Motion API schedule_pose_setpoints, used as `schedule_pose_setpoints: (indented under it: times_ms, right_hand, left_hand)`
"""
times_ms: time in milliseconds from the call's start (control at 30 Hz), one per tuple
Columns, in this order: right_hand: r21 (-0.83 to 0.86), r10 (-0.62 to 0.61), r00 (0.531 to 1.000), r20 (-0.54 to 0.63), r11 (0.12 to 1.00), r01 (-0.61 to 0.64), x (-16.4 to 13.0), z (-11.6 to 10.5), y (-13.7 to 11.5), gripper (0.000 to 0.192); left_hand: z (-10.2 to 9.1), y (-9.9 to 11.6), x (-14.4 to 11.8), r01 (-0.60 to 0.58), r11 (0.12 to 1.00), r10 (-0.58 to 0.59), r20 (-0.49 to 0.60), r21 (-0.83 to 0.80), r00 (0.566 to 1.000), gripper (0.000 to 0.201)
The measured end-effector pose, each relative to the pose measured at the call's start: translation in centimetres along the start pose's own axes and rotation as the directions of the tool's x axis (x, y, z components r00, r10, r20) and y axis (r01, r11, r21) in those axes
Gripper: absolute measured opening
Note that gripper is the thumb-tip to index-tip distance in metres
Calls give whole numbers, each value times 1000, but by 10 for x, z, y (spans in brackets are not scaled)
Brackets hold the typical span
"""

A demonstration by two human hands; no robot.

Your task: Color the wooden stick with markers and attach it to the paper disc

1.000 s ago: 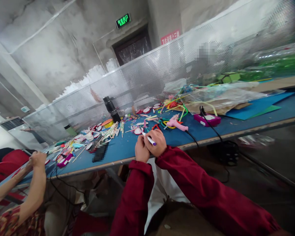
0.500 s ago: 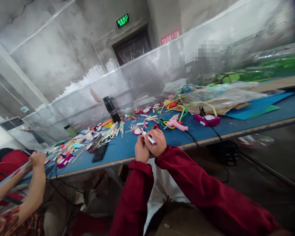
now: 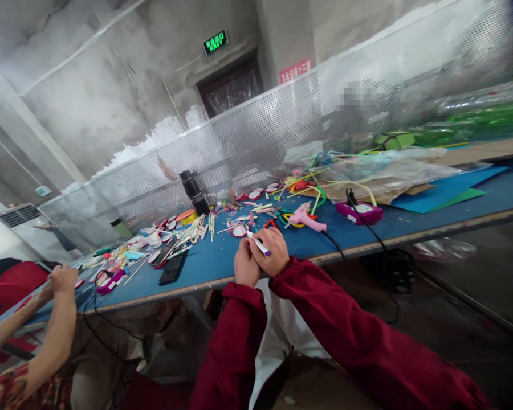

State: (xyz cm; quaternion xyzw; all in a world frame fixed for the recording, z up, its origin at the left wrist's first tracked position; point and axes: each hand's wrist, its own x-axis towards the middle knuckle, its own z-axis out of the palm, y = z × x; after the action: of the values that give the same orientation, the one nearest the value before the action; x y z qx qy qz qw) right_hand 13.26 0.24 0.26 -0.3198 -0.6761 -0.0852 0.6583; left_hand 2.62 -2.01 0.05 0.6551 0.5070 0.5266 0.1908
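My right hand grips a white pen with a purple end, its tip pointing up-left toward a small red-and-white round piece on the blue table. My left hand rests against the right one at the table's near edge, fingers curled; what it holds is hidden. Both arms wear dark red sleeves.
A pink glue gun with a black cord lies just right of my hands, a purple box beyond it. A black phone, sticks and craft scraps lie to the left. A co-worker's arms reach in at far left. A perforated metal screen backs the table.
My hands stay together on the pen. The view has shifted slightly, so everything sits a little lower in the frame.
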Motion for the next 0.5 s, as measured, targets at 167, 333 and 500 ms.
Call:
schedule_pose_setpoints:
  times_ms: [167, 333, 500]
  right_hand:
    - [7, -5, 1000, 14, 1000, 4, 0, 0, -1, 10]
    - [1, -21, 999, 24, 1000, 21, 0, 0, -1, 9]
    - [-17, -11, 1000, -2, 1000, 11, 0, 1, 0, 9]
  left_hand:
    - [0, 0, 0, -4, 1000, 4, -1, 16, 1000, 17]
    - [0, 0, 0, -6, 1000, 6, 0, 17, 1000, 16]
    - [-1, 3, -1, 12, 999, -12, 1, 33, 1000, 15]
